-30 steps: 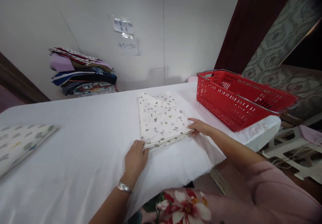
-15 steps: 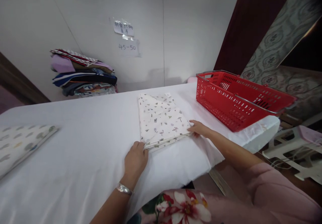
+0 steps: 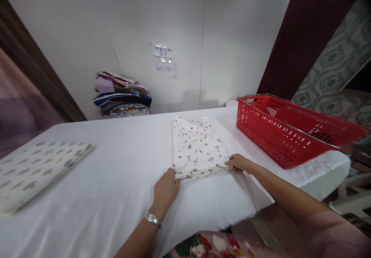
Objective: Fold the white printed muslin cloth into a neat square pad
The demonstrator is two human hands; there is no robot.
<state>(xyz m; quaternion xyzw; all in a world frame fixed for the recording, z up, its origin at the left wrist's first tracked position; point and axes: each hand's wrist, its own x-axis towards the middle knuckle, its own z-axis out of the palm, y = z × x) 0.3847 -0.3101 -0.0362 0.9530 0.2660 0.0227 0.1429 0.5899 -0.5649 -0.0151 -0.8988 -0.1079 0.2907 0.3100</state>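
Observation:
A folded white cloth [image 3: 197, 147] with small plant and animal prints lies flat on the white-covered table [image 3: 130, 149], its layered edge towards me. My left hand [image 3: 166, 188], with a silver bracelet on the wrist, is closed on its near left corner. At the near right corner, my right hand [image 3: 239, 162] pinches the layers, with its fingertips partly hidden beneath the edge. A crease runs across the cloth's far part.
Another folded cloth [image 3: 43, 169] with grey cloud-like shapes lies at the left. A red basket [image 3: 266, 134] with metal handles stands at the right. Folded fabrics [image 3: 123, 93] are stacked against the back wall, left of paper signs [image 3: 165, 68].
The view has swung left, so everything appears further right and slightly lower. Both hands keep hold of the same near corners of the printed cloth.

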